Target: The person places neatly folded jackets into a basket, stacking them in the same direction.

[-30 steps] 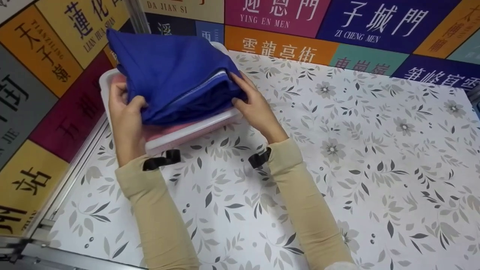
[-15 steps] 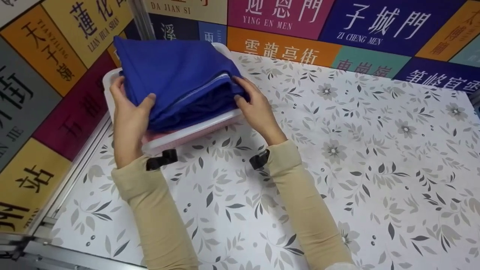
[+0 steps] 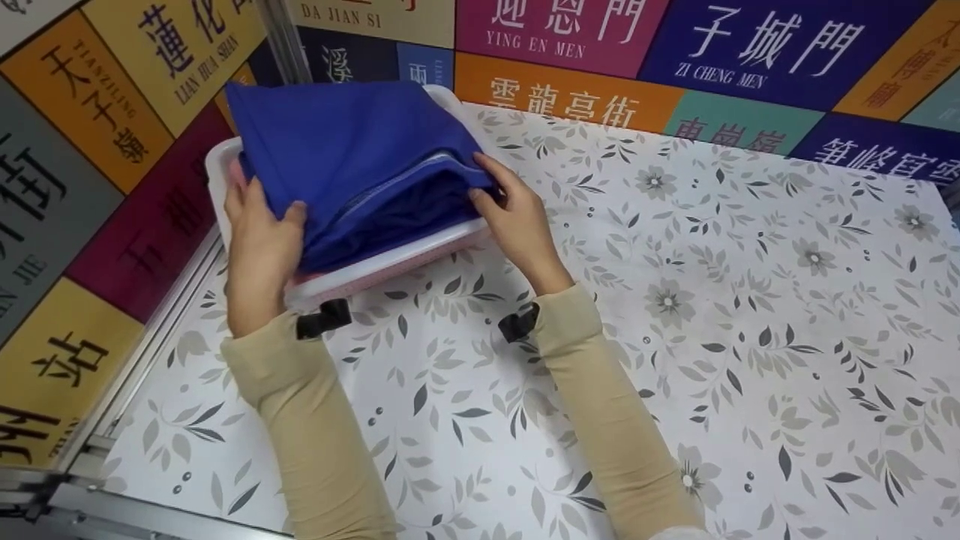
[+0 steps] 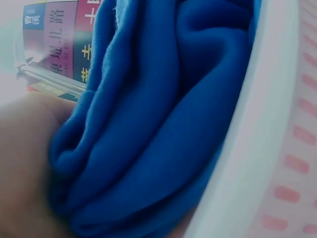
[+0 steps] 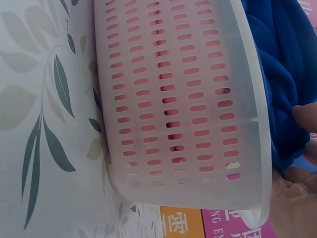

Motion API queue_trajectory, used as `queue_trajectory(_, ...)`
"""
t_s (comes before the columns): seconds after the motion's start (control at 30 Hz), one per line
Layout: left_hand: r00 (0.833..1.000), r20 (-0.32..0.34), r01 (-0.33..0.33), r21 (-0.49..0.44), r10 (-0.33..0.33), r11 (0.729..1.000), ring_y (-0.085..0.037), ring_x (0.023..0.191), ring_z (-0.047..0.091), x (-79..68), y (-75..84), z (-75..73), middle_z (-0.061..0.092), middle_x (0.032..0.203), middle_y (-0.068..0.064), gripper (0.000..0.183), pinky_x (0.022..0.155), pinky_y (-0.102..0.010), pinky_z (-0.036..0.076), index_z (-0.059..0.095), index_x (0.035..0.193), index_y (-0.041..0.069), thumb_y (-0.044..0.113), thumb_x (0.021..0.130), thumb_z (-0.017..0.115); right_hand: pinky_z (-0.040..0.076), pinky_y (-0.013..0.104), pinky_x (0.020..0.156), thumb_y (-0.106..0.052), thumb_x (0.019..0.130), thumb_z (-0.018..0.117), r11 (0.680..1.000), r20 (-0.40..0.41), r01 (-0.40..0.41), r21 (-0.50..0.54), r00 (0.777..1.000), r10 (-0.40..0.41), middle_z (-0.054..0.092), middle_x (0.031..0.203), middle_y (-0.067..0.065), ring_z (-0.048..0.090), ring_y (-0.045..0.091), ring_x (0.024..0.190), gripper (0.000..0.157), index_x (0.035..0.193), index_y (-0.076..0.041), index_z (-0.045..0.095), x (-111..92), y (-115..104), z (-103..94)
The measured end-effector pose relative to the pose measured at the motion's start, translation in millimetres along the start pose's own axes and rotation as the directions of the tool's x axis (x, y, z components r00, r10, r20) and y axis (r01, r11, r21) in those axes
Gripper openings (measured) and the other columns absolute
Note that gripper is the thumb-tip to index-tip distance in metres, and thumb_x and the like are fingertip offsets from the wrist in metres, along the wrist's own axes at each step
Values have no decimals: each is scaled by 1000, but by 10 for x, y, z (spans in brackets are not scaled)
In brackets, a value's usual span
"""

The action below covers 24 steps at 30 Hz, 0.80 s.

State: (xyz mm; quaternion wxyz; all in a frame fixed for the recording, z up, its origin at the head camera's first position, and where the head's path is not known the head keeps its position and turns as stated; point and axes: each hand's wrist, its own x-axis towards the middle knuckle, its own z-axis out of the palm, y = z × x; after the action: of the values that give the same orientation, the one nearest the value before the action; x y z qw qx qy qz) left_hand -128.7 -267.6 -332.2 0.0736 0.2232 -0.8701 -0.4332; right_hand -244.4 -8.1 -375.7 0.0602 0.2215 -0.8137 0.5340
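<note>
A folded blue cloth (image 3: 352,142) with a pale seam along its front fold lies at the top of a white plastic basket (image 3: 390,259). Pink shows inside the basket, below the cloth. My left hand (image 3: 262,251) holds the cloth's front left corner, thumb on top and fingers along the side. At the right end, my right hand (image 3: 521,221) pinches the cloth's corner between thumb and fingers. Layered folds of the cloth (image 4: 148,114) fill the left wrist view beside the basket rim (image 4: 252,129). Slotted basket wall (image 5: 168,99) shows in the right wrist view.
The basket stands on a white table (image 3: 675,360) with a leaf and flower pattern, in the back left corner. Coloured panels with lettering (image 3: 555,90) rise behind and to the left. A metal frame edge (image 3: 150,517) runs along the front left.
The cloth has come down slightly into the basket and lies flatter. My left hand has shifted a little toward the cloth's front corner. The right hand keeps its pinch on the right corner.
</note>
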Motion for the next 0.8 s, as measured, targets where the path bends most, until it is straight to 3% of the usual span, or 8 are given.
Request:
queue_trajectory(0.2,998,-19,-50,86,52,995,-33,130,12,9,-16,18,-5,146,-13,56,103,-47,18,20,143,16,29,93,41,22,15,100,-22,89,55,996,8,70,-52,998,-70,38,138,-6,26,-4,124,43,131,-21,46,-51,1,-35)
queue_trajectory(0.4,998,-47,-43,161,51,986,-39,122,16,18,-12,-4,15,134,-23,54,97,-50,21,30,139,9,31,92,44,29,20,99,-11,89,53,996,77,67,54,994,-71,35,139,6,27,6,127,46,133,-9,42,-186,-220,-122)
queue_trajectory(0.53,995,-85,-39,174,55,984,-37,116,17,2,22,-15,21,125,-23,51,95,-46,22,36,134,5,28,90,49,29,22,100,-10,89,52,996,124,63,59,990,-70,33,140,10,27,9,128,48,135,-4,38,-251,-339,-172)
queue_trajectory(0.7,995,-100,9,156,7,988,-33,126,10,-18,127,3,13,136,-21,69,101,-44,19,12,144,10,38,90,43,28,22,100,-11,89,53,995,159,34,89,986,-47,31,141,10,27,7,127,47,134,-5,40,-282,-363,-234)
queue_trajectory(0.8,993,-120,-2,156,21,988,-28,130,3,-41,215,40,4,144,-14,75,105,-41,15,0,144,11,42,89,41,29,26,100,-10,89,53,991,168,43,126,984,-64,31,141,10,28,9,127,44,131,-5,43,-293,-358,-271)
